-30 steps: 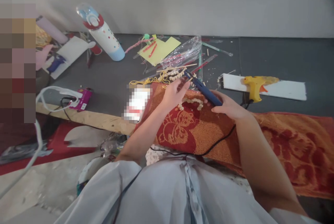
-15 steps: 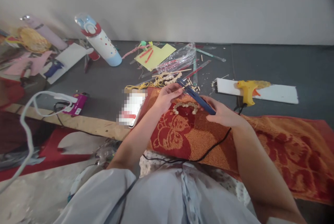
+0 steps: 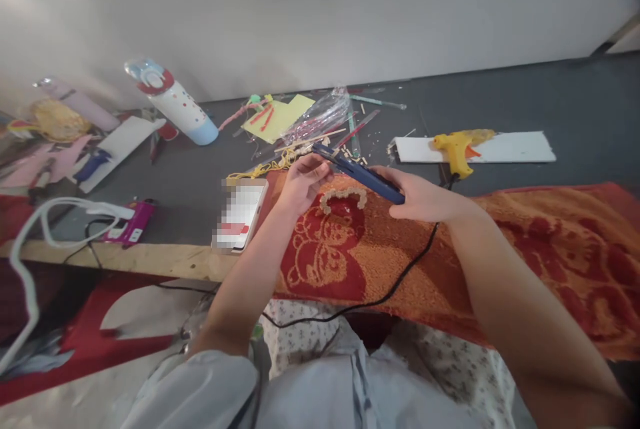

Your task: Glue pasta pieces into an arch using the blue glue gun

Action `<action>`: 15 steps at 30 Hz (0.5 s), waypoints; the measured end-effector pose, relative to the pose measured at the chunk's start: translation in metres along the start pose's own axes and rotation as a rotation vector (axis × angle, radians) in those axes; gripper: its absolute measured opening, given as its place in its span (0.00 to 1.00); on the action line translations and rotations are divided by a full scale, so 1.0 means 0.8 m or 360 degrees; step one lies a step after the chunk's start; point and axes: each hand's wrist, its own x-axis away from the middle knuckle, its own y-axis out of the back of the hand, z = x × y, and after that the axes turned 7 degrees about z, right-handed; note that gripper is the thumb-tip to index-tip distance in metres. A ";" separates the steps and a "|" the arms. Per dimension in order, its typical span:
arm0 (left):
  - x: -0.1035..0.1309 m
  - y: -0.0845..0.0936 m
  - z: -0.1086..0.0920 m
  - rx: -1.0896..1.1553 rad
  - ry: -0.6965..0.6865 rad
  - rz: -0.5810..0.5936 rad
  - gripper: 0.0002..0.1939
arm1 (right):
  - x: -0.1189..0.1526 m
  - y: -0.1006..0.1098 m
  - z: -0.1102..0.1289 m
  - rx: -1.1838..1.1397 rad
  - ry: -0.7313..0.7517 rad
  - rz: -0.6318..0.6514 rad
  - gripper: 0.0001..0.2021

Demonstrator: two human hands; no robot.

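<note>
My right hand (image 3: 420,196) is closed round the lower end of a long dark-blue hand tool (image 3: 365,178), whose exact kind I cannot make out. The tool slants up to the left, its far end close to my left hand (image 3: 304,182). My left fingers are pinched together near that end; whatever they hold is too small to name. Below the tool, a curved row of small pale pieces (image 3: 344,193) lies on an orange and red towel (image 3: 400,256). Tangled yellow cord (image 3: 267,166) lies just beyond my left hand.
Yellow paper (image 3: 287,116), clear plastic wrap (image 3: 320,119) and small sticks lie at the back. A yellow glue gun (image 3: 455,150) rests on a white strip (image 3: 525,147) to the right. Left are a phone (image 3: 245,212), a dotted bottle (image 3: 180,109) and a magenta box with cables (image 3: 133,224).
My view has shifted and tilted, so the table things appear moved to the left. Both hands stay at the blue tool, with its far end still by my left fingers.
</note>
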 end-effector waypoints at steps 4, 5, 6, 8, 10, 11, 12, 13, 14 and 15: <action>0.001 -0.002 -0.001 -0.0113 -0.0041 -0.0010 0.19 | 0.003 0.002 -0.001 -0.0028 0.0013 0.0056 0.39; 0.001 -0.003 -0.001 -0.0133 -0.0036 -0.0015 0.20 | 0.004 0.002 -0.002 -0.0042 0.0027 0.0081 0.38; 0.001 -0.005 -0.001 -0.0153 -0.0028 -0.0015 0.21 | 0.006 0.002 -0.004 -0.0057 0.0054 0.0107 0.37; 0.002 -0.011 -0.002 -0.0210 -0.0007 -0.0006 0.22 | 0.009 0.001 -0.008 -0.0085 0.0126 0.0142 0.33; 0.003 -0.016 -0.003 -0.0280 0.0010 -0.0018 0.23 | 0.012 -0.002 -0.011 -0.0104 0.0169 0.0113 0.31; 0.003 -0.019 -0.004 -0.0317 0.0016 -0.0034 0.24 | 0.013 -0.003 -0.013 -0.0109 0.0163 0.0083 0.31; 0.003 -0.020 -0.004 -0.0362 0.0019 -0.0056 0.25 | 0.013 -0.004 -0.015 -0.0108 0.0139 0.0045 0.32; 0.002 -0.022 -0.004 -0.0418 0.0015 -0.0082 0.25 | 0.013 -0.006 -0.016 -0.0095 0.0103 -0.0003 0.34; 0.002 -0.022 -0.004 -0.0492 0.0003 -0.0113 0.24 | 0.013 -0.007 -0.018 -0.0069 0.0062 -0.0058 0.35; 0.002 -0.022 -0.003 -0.0586 -0.0019 -0.0151 0.24 | 0.012 -0.008 -0.019 -0.0030 0.0022 -0.0118 0.35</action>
